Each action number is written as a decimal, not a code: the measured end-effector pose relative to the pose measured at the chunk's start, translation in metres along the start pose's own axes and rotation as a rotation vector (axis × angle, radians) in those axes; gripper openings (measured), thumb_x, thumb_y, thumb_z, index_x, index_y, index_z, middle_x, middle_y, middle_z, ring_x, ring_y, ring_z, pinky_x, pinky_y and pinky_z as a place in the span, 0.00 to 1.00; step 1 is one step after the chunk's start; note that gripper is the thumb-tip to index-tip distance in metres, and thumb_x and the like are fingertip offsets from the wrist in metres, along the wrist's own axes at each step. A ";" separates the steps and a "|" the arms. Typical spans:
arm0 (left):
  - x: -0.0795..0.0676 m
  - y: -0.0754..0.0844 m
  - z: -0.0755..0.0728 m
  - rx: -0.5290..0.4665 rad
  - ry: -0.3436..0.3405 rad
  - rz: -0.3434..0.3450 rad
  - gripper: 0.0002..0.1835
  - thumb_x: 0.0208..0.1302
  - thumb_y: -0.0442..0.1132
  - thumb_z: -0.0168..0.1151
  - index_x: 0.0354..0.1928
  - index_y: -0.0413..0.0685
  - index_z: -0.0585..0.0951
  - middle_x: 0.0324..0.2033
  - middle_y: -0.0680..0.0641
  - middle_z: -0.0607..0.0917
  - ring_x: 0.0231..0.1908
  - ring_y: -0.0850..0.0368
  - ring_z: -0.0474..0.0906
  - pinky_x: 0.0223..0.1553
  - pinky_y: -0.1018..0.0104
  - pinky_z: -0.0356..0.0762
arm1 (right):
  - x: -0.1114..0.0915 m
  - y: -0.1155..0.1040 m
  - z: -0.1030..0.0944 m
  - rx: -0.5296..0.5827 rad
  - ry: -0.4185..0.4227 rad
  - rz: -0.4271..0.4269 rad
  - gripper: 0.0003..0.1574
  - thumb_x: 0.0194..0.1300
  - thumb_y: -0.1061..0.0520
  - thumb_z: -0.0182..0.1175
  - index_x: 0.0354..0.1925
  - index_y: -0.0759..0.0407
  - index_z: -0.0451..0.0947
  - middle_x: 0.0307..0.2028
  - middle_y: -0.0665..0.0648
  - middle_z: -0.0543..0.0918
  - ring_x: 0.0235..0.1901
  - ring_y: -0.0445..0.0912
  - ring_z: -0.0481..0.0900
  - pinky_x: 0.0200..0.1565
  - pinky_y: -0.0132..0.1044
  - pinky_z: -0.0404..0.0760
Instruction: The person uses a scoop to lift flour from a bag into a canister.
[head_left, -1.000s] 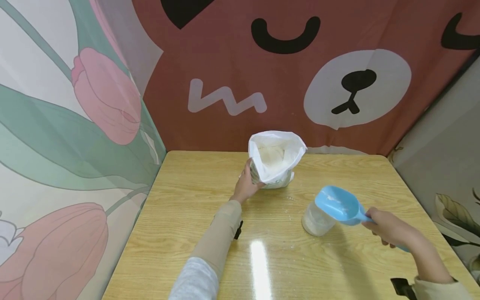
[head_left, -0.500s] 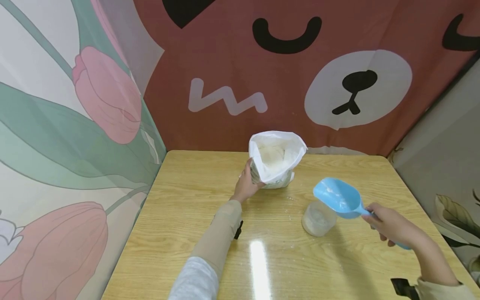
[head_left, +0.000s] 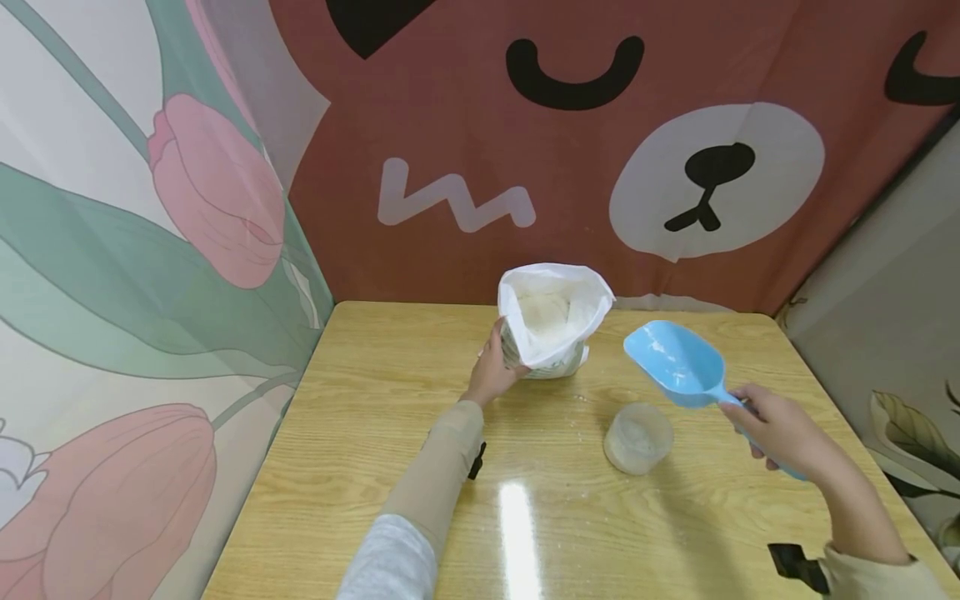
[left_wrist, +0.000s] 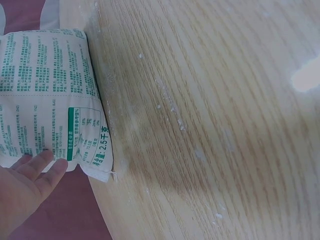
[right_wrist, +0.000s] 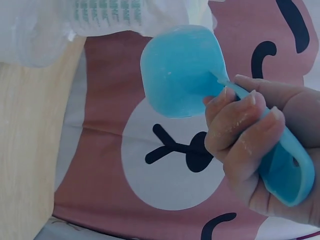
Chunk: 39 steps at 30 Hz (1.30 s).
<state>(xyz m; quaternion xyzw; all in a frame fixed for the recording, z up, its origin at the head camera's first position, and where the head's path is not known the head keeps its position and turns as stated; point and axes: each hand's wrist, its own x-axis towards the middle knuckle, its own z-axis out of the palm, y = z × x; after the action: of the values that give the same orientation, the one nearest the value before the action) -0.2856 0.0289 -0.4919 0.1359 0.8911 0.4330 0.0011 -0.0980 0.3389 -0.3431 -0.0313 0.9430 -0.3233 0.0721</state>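
My left hand (head_left: 495, 367) grips the left side of an open white bag of flour (head_left: 555, 358) standing at the back of the table. Its fingers (left_wrist: 47, 175) lie on the green-printed face in the left wrist view. White powder shows inside the bag's wide mouth. In my right hand (head_left: 776, 429) is the handle of a light blue scoop (head_left: 678, 362), fingers curled round it. The scoop hangs above the table, right of the bag, with white traces in its bowl. Below it stands a clear round tub (head_left: 637, 440), cloudy with powder; its fill level is hard to tell.
The wood-grain table (head_left: 390, 450) carries scattered white powder between the bag and the tub. Printed cloths (head_left: 450, 100) hang close behind it and along both sides. A bright reflection lies near the front.
My right hand has lifted the blue scoop up and away from the tub, toward the back of the table, uncovering the tub's rim. The left hand and the bag of flour have stayed put.
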 end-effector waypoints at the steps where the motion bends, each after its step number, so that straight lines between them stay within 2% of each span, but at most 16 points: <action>1: 0.000 0.000 0.000 0.002 -0.001 -0.002 0.55 0.49 0.49 0.68 0.69 0.61 0.37 0.63 0.38 0.58 0.56 0.41 0.63 0.51 0.48 0.65 | 0.001 -0.002 -0.001 0.000 0.008 -0.005 0.24 0.71 0.51 0.39 0.46 0.73 0.62 0.17 0.55 0.66 0.13 0.45 0.65 0.13 0.35 0.69; 15: 0.000 0.000 0.000 -0.001 -0.004 -0.011 0.55 0.49 0.50 0.67 0.69 0.61 0.38 0.63 0.38 0.59 0.57 0.41 0.62 0.52 0.48 0.64 | 0.009 -0.027 -0.007 0.048 0.052 -0.046 0.22 0.70 0.50 0.41 0.44 0.71 0.63 0.19 0.56 0.67 0.14 0.45 0.66 0.15 0.36 0.70; 28: 0.000 0.000 -0.001 0.008 -0.007 0.003 0.54 0.50 0.52 0.66 0.69 0.61 0.38 0.62 0.38 0.60 0.56 0.41 0.63 0.51 0.47 0.65 | 0.025 -0.060 -0.006 0.099 0.028 -0.106 0.22 0.69 0.50 0.45 0.45 0.70 0.64 0.19 0.57 0.68 0.15 0.47 0.68 0.15 0.37 0.71; 36: -0.001 0.000 -0.001 -0.002 -0.006 -0.006 0.55 0.49 0.52 0.67 0.69 0.61 0.38 0.62 0.38 0.59 0.56 0.40 0.63 0.50 0.47 0.65 | 0.041 -0.072 -0.003 0.113 -0.008 -0.133 0.23 0.69 0.50 0.44 0.46 0.71 0.65 0.20 0.57 0.69 0.15 0.47 0.68 0.15 0.37 0.71; 39: 0.000 -0.001 -0.001 -0.006 -0.008 -0.002 0.54 0.50 0.52 0.66 0.69 0.61 0.37 0.62 0.37 0.59 0.56 0.40 0.63 0.50 0.47 0.65 | 0.046 -0.078 -0.001 0.109 -0.022 -0.132 0.20 0.69 0.52 0.45 0.45 0.70 0.66 0.20 0.56 0.68 0.14 0.47 0.68 0.14 0.36 0.71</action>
<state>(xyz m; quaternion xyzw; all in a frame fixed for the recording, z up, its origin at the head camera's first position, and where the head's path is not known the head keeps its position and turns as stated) -0.2857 0.0275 -0.4921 0.1366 0.8899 0.4352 0.0052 -0.1427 0.2736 -0.2995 -0.0930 0.9190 -0.3779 0.0625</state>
